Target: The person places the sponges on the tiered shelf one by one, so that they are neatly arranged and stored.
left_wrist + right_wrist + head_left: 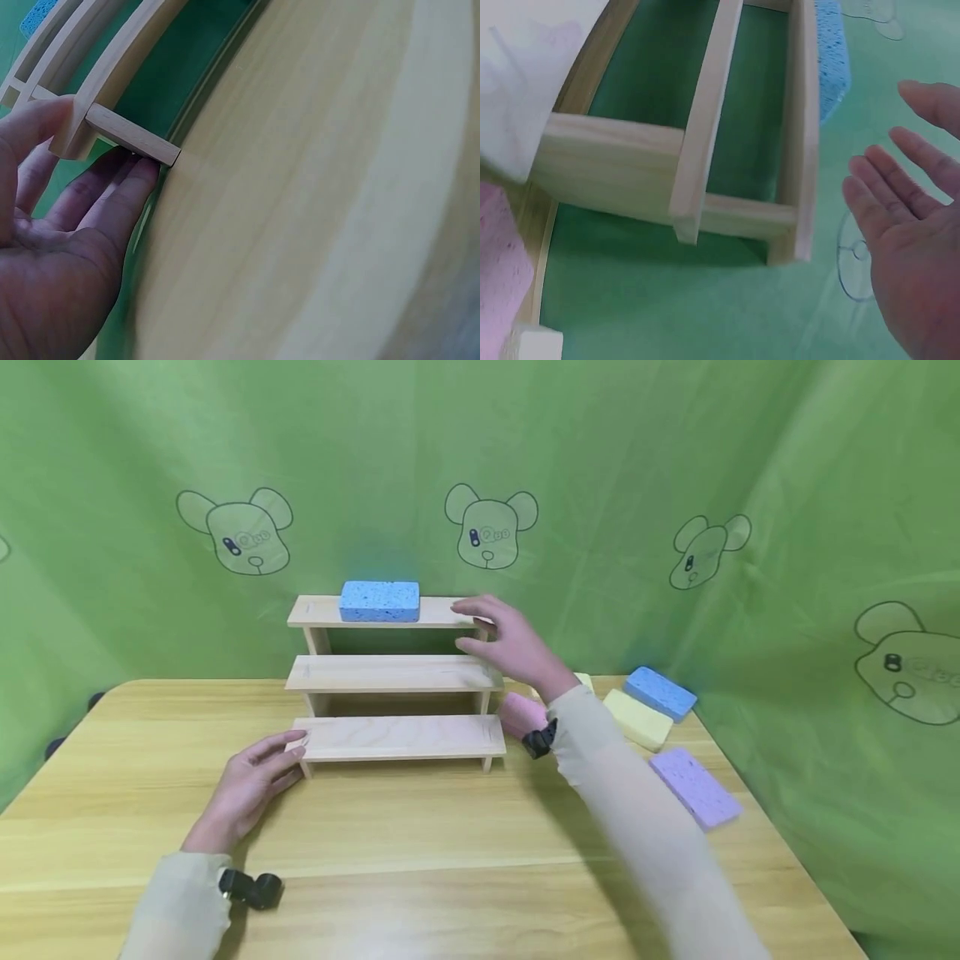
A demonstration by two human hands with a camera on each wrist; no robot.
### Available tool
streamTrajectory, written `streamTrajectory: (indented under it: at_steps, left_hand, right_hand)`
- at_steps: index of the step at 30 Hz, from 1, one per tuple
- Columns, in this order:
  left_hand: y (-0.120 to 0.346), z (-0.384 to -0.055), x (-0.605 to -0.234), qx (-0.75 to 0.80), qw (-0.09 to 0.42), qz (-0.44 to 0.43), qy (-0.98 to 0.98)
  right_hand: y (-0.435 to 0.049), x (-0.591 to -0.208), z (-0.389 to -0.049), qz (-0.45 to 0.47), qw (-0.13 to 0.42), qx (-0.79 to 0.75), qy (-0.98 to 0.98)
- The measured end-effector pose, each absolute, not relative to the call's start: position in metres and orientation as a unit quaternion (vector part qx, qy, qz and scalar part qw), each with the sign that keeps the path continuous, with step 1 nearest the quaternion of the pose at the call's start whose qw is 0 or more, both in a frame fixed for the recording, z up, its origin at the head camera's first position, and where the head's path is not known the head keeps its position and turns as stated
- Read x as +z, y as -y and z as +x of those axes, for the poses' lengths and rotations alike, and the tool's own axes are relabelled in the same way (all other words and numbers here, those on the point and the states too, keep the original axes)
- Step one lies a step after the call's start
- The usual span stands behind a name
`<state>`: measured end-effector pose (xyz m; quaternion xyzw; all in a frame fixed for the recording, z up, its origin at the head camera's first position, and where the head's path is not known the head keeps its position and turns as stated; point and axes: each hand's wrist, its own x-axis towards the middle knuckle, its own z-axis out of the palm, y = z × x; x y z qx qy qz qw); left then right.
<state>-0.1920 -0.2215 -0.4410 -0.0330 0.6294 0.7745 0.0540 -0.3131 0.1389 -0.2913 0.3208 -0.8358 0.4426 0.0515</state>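
Observation:
A three-step wooden display rack [405, 737] stands upright on the table, with a blue sponge [379, 602] lying flat left of the middle of its top step. My left hand [251, 781] holds the left end of the bottom step; the left wrist view has the thumb at the board's edge and fingers against the short leg [135, 135]. Over the right end of the top step is my right hand [510, 639], fingers spread and nothing in them. In the right wrist view that hand is apart from the rack, beyond the blue sponge [831, 64].
Right of the rack lie a pink sponge [522, 716], a yellow sponge [637, 720], a second blue sponge [660, 693] and a purple sponge [696, 787]. Another yellow piece [584, 680] shows partly behind my right wrist. A green curtain [600, 485] surrounds the wooden table [420, 860].

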Motion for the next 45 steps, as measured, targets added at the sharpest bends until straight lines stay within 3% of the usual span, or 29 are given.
streamTrajectory:
  at_steps: [9,26,45]
  left_hand:
    - [0.224,-0.195,-0.438,0.77,0.052,-0.024,-0.636]
    - [0.223,-0.194,-0.435,0.778,0.055,-0.023,-0.626]
    - [0.222,-0.193,-0.446,0.782,0.05,-0.018,-0.621]
  right_hand:
    - [-0.175,-0.296,-0.294,0.312,0.066,0.427,0.846]
    - [-0.249,-0.332,-0.264,0.233,0.04,0.424,0.874]
    - [-0.282,-0.391,-0.26,0.131,-0.055,0.361,0.921]
